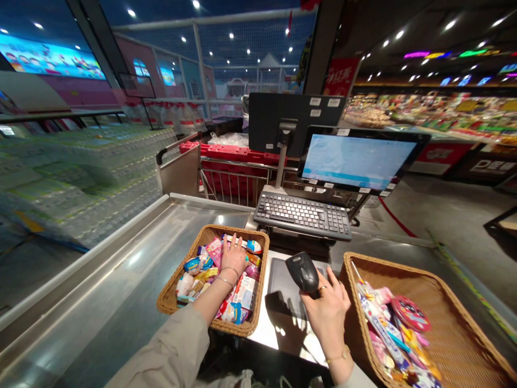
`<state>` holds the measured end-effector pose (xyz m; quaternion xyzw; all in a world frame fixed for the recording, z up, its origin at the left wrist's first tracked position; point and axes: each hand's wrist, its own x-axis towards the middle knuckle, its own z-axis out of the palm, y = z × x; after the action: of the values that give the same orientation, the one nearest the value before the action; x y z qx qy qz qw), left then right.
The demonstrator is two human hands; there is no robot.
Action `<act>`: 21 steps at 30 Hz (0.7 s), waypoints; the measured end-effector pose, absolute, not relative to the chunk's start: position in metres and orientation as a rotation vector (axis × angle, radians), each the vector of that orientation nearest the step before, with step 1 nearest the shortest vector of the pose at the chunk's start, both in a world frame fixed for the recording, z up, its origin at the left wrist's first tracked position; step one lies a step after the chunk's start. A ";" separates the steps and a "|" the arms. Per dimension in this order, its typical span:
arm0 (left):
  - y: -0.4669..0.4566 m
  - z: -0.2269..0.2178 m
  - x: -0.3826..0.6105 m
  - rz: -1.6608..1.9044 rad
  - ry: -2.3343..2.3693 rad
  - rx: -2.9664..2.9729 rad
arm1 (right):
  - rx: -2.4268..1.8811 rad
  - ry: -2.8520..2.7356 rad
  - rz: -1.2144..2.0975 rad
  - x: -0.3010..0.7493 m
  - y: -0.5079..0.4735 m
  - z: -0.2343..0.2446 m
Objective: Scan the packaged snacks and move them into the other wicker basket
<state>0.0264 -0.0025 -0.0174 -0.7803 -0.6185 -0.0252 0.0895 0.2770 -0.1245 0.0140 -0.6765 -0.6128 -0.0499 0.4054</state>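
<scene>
Right hand [328, 302] closed round scanner [302, 272], over tabletop [137, 258] between 2 baskets. Left hand [234, 260] on snacks [244, 293] in left basket [262, 283], fingers a bit spread; can't tell if pinching any. Scanner likely light, stiff: hold by handle. Snacks likely light, slippery, crushable: take by edges.

Dim toward the ceiling [404, 15], lit from above by small white lights [196, 4]. Glowing pale blue at the screen [357, 159], too washed out to read. Streaked with glare along the metal counter [133, 256], nearly white on the bright panel [267, 324], there crossed by a hard, dark shadow [285, 313] below the scanner [302, 272] and right hand [329, 304]. Smeared by blur at the stacked bottle packs [92, 167] and distant stalls [444, 116]; stretched toward the edges, crispest around the keyboard [302, 213].
</scene>
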 end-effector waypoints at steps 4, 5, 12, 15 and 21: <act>-0.002 -0.017 0.025 -0.085 -1.803 -2.336 | -1.714 -1.551 -0.117 0.279 -0.124 0.015; -0.002 -0.016 0.024 -0.087 -1.793 -2.340 | -1.712 -1.553 -0.114 0.279 -0.124 0.015; -0.004 -0.004 0.011 -0.202 -1.811 -2.352 | -1.685 -1.549 -0.101 0.277 -0.124 0.017; -0.006 0.001 0.003 -0.285 -1.834 -2.371 | -1.679 -1.552 -0.098 0.276 -0.124 0.018; -0.012 0.005 -0.029 -0.316 -1.863 -2.434 | -1.668 -1.555 -0.102 0.273 -0.126 0.019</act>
<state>-0.0290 -0.0121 0.0045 -0.7896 -0.6043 -0.1025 0.0301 0.2735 -0.1261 0.0186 -0.6644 -0.6192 -0.0405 0.4165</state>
